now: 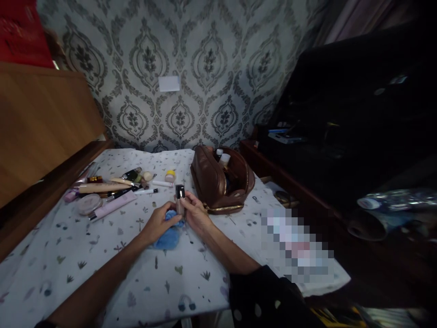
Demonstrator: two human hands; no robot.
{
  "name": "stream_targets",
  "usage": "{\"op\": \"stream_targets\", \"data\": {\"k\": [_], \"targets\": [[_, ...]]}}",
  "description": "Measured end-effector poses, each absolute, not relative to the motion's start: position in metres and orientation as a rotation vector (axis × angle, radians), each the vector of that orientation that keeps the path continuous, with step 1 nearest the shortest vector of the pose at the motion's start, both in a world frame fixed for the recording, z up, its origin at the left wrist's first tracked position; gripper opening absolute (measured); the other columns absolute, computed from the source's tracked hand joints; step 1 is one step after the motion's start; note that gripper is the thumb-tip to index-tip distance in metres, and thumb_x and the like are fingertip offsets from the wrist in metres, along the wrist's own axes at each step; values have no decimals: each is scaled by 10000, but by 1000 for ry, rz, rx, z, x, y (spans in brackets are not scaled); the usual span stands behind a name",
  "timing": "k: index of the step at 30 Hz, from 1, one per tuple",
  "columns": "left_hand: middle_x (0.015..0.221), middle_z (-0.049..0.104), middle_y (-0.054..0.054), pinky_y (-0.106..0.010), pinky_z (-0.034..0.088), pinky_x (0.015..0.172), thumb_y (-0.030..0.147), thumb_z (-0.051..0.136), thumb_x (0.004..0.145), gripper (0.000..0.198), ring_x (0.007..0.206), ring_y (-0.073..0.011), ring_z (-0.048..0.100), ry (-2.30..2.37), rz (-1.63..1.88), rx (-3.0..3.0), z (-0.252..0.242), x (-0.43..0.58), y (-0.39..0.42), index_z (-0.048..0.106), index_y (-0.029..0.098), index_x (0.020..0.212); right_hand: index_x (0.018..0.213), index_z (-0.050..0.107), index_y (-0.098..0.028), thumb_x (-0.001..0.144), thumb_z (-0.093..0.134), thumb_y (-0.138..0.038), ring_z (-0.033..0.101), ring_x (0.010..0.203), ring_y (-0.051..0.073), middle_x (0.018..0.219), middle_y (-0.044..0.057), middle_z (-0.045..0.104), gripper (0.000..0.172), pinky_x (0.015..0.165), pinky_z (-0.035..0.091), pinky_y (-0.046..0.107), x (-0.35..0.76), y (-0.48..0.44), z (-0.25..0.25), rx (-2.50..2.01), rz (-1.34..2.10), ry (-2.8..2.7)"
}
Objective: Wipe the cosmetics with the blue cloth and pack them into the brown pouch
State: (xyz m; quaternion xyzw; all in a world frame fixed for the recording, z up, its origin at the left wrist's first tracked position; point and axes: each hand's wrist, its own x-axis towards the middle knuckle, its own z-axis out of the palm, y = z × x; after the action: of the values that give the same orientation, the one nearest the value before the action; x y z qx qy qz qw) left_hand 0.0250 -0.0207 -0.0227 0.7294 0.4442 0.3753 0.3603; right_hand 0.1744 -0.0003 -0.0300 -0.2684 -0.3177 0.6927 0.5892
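Observation:
My left hand (160, 224) is closed on a blue fluffy cloth (168, 237) that rests on the patterned white sheet (102, 264). My right hand (195, 212) pinches a small bottle with a black cap (180, 197), held upright just above the cloth. The cloth touches the lower part of the bottle. Both hands meet near the middle of the sheet, just left of a brown leather pouch (218, 184).
The open brown pouch holds small bottles (221, 158). Several cosmetics lie at the back left: a cream tube (99, 187), a round compact (89, 203), a pink tube (114, 206), pencils, a small yellow-lidded jar (170, 176). A wooden board (41, 127) stands left; dark furniture right.

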Motion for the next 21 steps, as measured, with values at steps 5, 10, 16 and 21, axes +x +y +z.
{"op": "stream_targets", "data": {"k": [5,10,16,21], "targets": [[934,704,-39,-332,499,803,376,611,839,212,873,-213,651,1232,956,2040,-25,23,-21,605,197,953,909,641,-200,631,812,-416,605,841,161,887,18,674,391,777,476,275,180,-4,-20,-775,1409,-1027],[1006,687,-49,-360,512,853,411,553,875,258,951,-232,653,1356,927,2181,-30,20,-23,578,209,1034,969,649,-170,711,722,-387,594,893,184,954,36,657,345,684,458,258,194,-10,-3,-1046,1012,-1477],[1046,666,-46,-337,542,835,403,510,915,266,963,-218,669,1346,877,2350,-35,17,-21,569,221,1099,1248,555,-195,739,735,-196,613,858,160,1060,37,639,540,759,496,277,218,-20,23,-1136,827,-1869],[1044,655,-63,-298,557,774,374,464,950,260,911,-200,677,1200,854,2550,-32,26,-21,568,208,1121,1078,612,-164,786,724,-173,611,926,178,1042,63,624,312,837,488,290,246,-19,45,-1040,650,-2362]]}}
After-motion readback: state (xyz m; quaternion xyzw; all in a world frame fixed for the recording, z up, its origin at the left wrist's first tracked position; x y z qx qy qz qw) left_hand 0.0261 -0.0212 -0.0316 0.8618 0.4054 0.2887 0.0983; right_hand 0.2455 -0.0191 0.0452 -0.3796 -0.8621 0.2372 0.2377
